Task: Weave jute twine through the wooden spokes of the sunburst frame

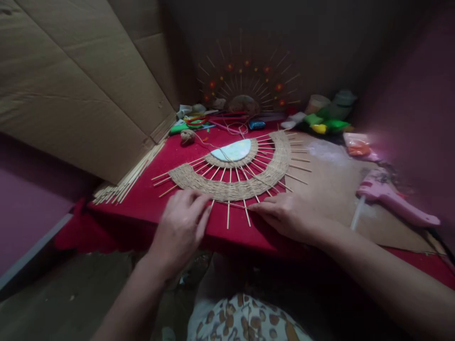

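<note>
A half-round woven fan frame lies on the red cloth, its thin wooden sticks spreading out from a pale blue half-disc (232, 150). A wide band of woven twine (227, 189) crosses the sticks, and a narrower band borders the disc. My left hand (183, 220) is closed at the band's near edge, thumb and fingers around a stick there. My right hand (287, 213) pinches a strand of twine (236, 204) that runs along the outer edge between the hands. A ball of twine (187, 137) sits behind the frame, its strand trailing across the disc.
Bundled sticks (122, 182) lie at left beside leaning cardboard (81, 94). At right, a pink glue gun (394, 196) rests on a flat cardboard sheet (327, 189). Scissors (196, 121) and coloured packets (327, 124) line the back, before a decorated fan (245, 85).
</note>
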Motion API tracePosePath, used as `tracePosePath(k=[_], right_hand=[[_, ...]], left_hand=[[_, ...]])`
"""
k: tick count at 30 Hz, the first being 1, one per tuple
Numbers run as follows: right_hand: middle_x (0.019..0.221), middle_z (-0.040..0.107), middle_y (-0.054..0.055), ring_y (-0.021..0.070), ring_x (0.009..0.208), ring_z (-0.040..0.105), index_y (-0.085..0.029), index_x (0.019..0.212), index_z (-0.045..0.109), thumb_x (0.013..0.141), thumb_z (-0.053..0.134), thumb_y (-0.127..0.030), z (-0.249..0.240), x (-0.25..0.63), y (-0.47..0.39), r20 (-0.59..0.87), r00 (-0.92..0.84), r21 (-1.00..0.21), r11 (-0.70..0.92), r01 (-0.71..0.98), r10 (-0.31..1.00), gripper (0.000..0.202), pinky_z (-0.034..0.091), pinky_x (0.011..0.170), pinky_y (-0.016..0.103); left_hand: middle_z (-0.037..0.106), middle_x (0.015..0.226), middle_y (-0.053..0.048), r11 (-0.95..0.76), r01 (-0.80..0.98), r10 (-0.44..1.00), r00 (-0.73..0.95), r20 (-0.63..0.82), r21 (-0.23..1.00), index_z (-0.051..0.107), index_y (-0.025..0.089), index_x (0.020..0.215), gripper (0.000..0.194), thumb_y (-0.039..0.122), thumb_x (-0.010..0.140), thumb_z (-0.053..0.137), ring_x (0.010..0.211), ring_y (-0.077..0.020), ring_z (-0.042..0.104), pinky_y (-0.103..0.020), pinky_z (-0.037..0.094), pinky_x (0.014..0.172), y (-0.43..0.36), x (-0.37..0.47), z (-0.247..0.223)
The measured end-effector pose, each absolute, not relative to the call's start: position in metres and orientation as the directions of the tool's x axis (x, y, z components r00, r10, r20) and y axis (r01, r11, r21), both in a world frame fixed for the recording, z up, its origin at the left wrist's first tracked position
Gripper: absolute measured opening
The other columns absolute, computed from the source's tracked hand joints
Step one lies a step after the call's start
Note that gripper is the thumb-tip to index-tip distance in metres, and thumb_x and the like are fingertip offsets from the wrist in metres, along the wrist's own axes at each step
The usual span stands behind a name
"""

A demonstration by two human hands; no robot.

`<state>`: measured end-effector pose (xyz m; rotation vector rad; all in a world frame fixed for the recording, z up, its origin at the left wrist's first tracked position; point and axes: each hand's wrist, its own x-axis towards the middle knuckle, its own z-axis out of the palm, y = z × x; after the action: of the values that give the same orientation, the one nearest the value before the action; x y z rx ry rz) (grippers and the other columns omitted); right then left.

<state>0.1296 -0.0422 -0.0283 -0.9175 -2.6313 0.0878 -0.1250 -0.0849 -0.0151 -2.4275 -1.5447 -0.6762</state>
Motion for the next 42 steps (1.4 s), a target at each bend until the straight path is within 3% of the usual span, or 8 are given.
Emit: tracePosePath(k=[3, 8, 14, 19, 23, 30, 34, 42], right_hand=[[0.075, 0.072, 0.003, 0.012, 0.061, 0.061, -0.023, 0.105, 0.071, 0.09, 0.046, -0.019, -0.029, 0.129, -0.043, 0.305, -0.717, -0.184, 0.778, 0.601, 0.627, 0.029, 0.038, 0.057, 0.024], [0.076, 0.071, 0.003, 0.0119, 0.063, 0.061, -0.023, 0.099, 0.072, 0.089, 0.048, -0.021, -0.025, 0.129, -0.044, 0.31, -0.695, -0.215, 0.76, 0.613, 0.648, 0.026, 0.039, 0.061, 0.024], [0.075, 0.07, 0.004, 0.0119, 0.065, 0.06, -0.02, 0.093, 0.071, 0.09, 0.047, -0.022, -0.023, 0.129, -0.044, 0.311, -0.694, -0.234, 0.76, 0.607, 0.65, 0.024, 0.039, 0.062, 0.024], [0.075, 0.069, 0.004, 0.0115, 0.065, 0.058, -0.019, 0.09, 0.07, 0.09, 0.048, -0.021, -0.02, 0.129, -0.049, 0.336, -0.708, -0.268, 0.784, 0.56, 0.621, 0.022, 0.038, 0.062, 0.024], [0.071, 0.067, 0.003, 0.0113, 0.062, 0.056, -0.018, 0.085, 0.071, 0.087, 0.05, -0.019, -0.014, 0.128, -0.053, 0.339, -0.74, -0.287, 0.813, 0.506, 0.58, 0.021, 0.037, 0.06, 0.024], [0.068, 0.065, 0.003, 0.0112, 0.058, 0.052, -0.017, 0.081, 0.071, 0.086, 0.051, -0.019, -0.014, 0.127, -0.062, 0.421, -0.758, -0.225, 0.867, 0.445, 0.498, 0.021, 0.034, 0.056, 0.025], [0.065, 0.064, 0.003, 0.0111, 0.057, 0.051, -0.016, 0.079, 0.071, 0.086, 0.05, -0.018, -0.015, 0.125, -0.063, 0.452, -0.762, -0.207, 0.885, 0.417, 0.464, 0.022, 0.032, 0.055, 0.026], [0.063, 0.061, 0.003, 0.0119, 0.058, 0.048, -0.017, 0.074, 0.069, 0.082, 0.05, -0.015, -0.006, 0.124, -0.063, 0.256, -0.875, -0.097, 0.911, 0.401, 0.412, 0.02, 0.027, 0.054, 0.028]], left_hand=[[0.055, 0.095, -0.008, -0.558, 0.817, 0.789, 0.466, 0.399, 0.149, 0.061, 0.015, 0.105, 0.022, 0.02, 0.093, 0.043, 0.089, -0.0203, 0.05, -0.034, 0.045, 0.08, -0.08, -0.098, -0.013], [0.055, 0.088, -0.007, -0.545, 0.832, 0.819, 0.502, 0.278, 0.101, 0.06, 0.015, 0.09, 0.019, 0.021, 0.092, 0.042, 0.085, -0.0213, 0.05, -0.035, 0.045, 0.078, -0.072, -0.078, -0.015], [0.06, 0.093, -0.008, -0.355, 0.935, 0.911, 0.346, 0.226, -0.004, 0.056, 0.016, 0.108, 0.022, 0.023, 0.091, 0.044, 0.088, -0.0241, 0.057, -0.036, 0.047, 0.076, -0.079, -0.079, -0.013], [0.063, 0.092, -0.006, -0.285, 0.958, 0.944, 0.288, 0.159, -0.04, 0.057, 0.018, 0.109, 0.024, 0.019, 0.09, 0.044, 0.08, -0.0237, 0.062, -0.032, 0.046, 0.062, -0.083, -0.076, -0.012], [0.063, 0.09, -0.006, -0.281, 0.956, 0.931, 0.293, 0.218, -0.085, 0.061, 0.017, 0.107, 0.025, 0.017, 0.088, 0.045, 0.077, -0.0235, 0.063, -0.032, 0.046, 0.06, -0.084, -0.075, -0.017], [0.063, 0.083, -0.006, -0.331, 0.942, 0.846, 0.324, 0.424, -0.059, 0.066, 0.014, 0.102, 0.024, 0.017, 0.088, 0.046, 0.071, -0.0195, 0.062, -0.028, 0.047, 0.058, -0.086, -0.079, -0.022], [0.061, 0.079, -0.006, -0.358, 0.932, 0.816, 0.342, 0.467, -0.058, 0.066, 0.013, 0.1, 0.023, 0.016, 0.087, 0.047, 0.068, -0.0189, 0.061, -0.028, 0.047, 0.057, -0.087, -0.08, -0.023], [0.06, 0.079, -0.005, -0.388, 0.922, 0.802, 0.348, 0.486, -0.019, 0.067, 0.013, 0.099, 0.023, 0.014, 0.087, 0.047, 0.069, -0.0173, 0.059, -0.027, 0.046, 0.058, -0.088, -0.081, -0.027]])
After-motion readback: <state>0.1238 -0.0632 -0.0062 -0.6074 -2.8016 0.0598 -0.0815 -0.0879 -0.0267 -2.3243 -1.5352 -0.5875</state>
